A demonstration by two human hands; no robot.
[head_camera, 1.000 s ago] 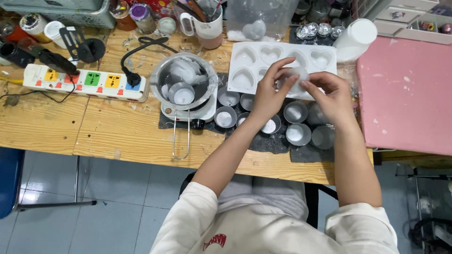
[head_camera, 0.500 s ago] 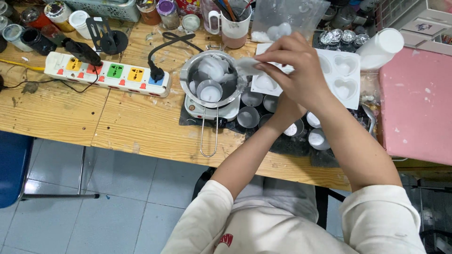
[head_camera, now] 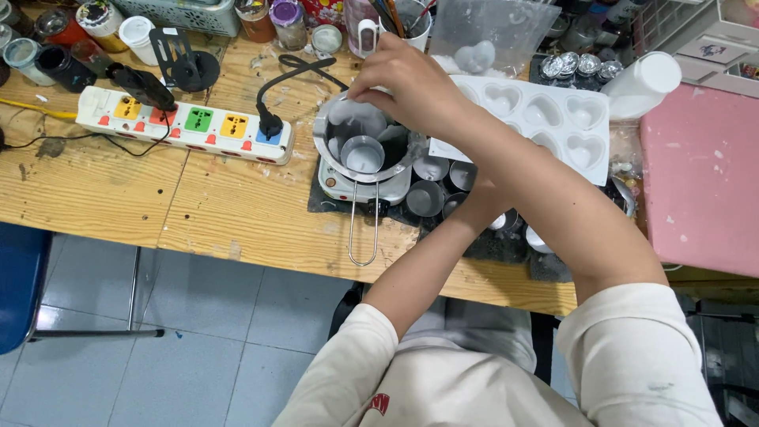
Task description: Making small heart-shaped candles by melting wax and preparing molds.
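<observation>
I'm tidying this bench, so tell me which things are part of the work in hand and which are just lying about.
In use:
right hand
metal pot
small hot plate
heart mould tray
small metal cups

Lying about:
power strip
jars
white bottle
pink board

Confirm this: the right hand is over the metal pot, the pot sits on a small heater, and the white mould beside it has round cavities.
Not quite. The head view shows the mould has heart-shaped cavities, not round ones. The rest holds: the right hand is over the metal pot, and the pot sits on a small heater.
</observation>
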